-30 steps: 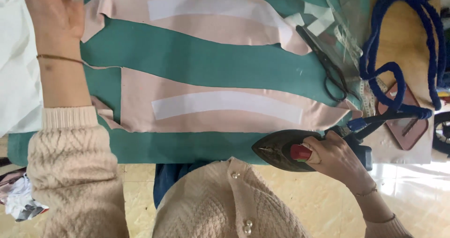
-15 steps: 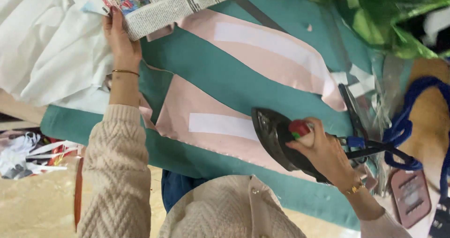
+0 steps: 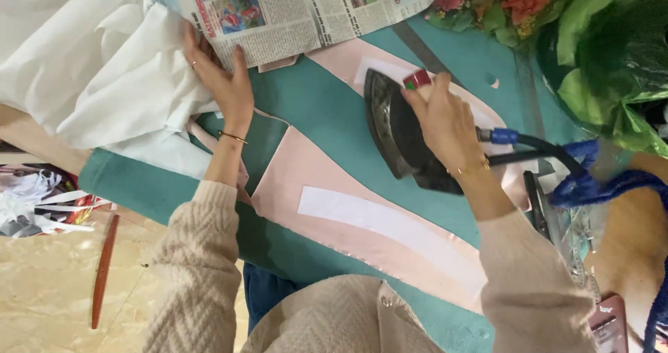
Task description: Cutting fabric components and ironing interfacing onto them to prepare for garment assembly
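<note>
My right hand (image 3: 445,120) grips a dark flat iron (image 3: 396,134) with a red knob, tilted over the far pink fabric piece (image 3: 480,116) that carries a white strip. A second pink piece (image 3: 327,214) with a long white strip (image 3: 390,228) lies nearer me on the teal cloth (image 3: 320,109). My left hand (image 3: 223,78) lies flat, fingers spread, on the edge of a newspaper (image 3: 299,12) and a heap of white fabric (image 3: 97,68).
A blue cord (image 3: 598,186) runs from the iron to the right. Scissors (image 3: 539,203) lie by my right forearm. Flowers and green wrapping (image 3: 598,40) sit at top right. A phone (image 3: 609,325) lies at bottom right. Paper scraps (image 3: 35,203) and a red stick (image 3: 103,269) are on the floor at left.
My right hand has carried the iron from the near pink piece up to the far one. My left hand stays on the newspaper's edge. The camera has moved closer and shifted.
</note>
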